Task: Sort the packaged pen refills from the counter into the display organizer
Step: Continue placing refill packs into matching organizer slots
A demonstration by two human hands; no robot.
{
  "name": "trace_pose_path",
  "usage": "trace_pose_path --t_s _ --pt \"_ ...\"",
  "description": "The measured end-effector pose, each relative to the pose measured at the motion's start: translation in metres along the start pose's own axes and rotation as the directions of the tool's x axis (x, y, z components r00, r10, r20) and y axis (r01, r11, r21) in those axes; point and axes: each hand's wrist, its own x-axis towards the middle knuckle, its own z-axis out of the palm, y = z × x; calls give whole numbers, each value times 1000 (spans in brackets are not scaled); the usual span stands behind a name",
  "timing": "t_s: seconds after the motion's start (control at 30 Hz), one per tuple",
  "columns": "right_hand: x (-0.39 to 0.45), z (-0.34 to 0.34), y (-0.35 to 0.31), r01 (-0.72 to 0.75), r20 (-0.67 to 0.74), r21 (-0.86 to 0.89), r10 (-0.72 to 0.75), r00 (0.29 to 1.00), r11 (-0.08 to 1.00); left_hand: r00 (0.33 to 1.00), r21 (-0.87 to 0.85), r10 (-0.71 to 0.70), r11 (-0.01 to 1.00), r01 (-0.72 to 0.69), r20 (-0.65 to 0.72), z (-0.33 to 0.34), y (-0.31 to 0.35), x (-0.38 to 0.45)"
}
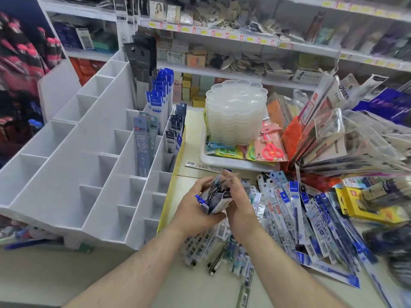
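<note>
I have both hands up over the counter at the centre of the view, holding one bundle of refill packs between them. My left hand cups the bundle from below and the side, fingers curled around it. My right hand closes on it from the other side, fingers bent over the top edges of the packs. The bundle is blurred, so I cannot count the packs in it.

The loose pile of packaged refills lies on the counter from about 3 o'clock round to 5 o'clock of my hands, fanned out and overlapping. More packs sit directly under my wrists at 6 o'clock.

The white display organizer stands at 9 to 11 o'clock, tiered in steps. Most of its compartments show bare walls. Blue-headed refill packs stand upright in its far right compartments at about 11 o'clock, with grey-headed packs just below them.

At 12 o'clock a stack of clear plastic lids rests on a white tray beside packaged scissors.
</note>
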Motion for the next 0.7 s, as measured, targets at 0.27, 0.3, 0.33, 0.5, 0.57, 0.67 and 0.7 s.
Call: trace_pose_path --t_s 0.27,0.3,0.33,0.5,0.57,0.67,0.7 --pt "7 4 -31 -140 -18 164 145 989 976 998 26 -37 999 39 -51 1 9 13" --pt "8 -2 -34 -112 -36 135 117 992 984 996 -10 -51 999 50 -72 -2 15 13" --pt "8 -8 -37 -82 -69 117 91 993 990 994 -46 -57 998 53 -88 -6 23 13" --pt "6 -35 -38 -255 -286 195 303 909 947 985 -374 -121 925 68 -120 -18 67 11" --pt "1 -31 -34 -388 -260 261 452 853 884 987 -473 -114 880 50 -109 -18 80 11" --pt "-5 -12 -34 -511 -115 399 595 796 761 990 -547 -90 837 15 -110 -11 94 11" --pt "-6 -6 -35 -531 -56 435 611 790 727 990 -557 -90 830 15 -107 -7 94 10"
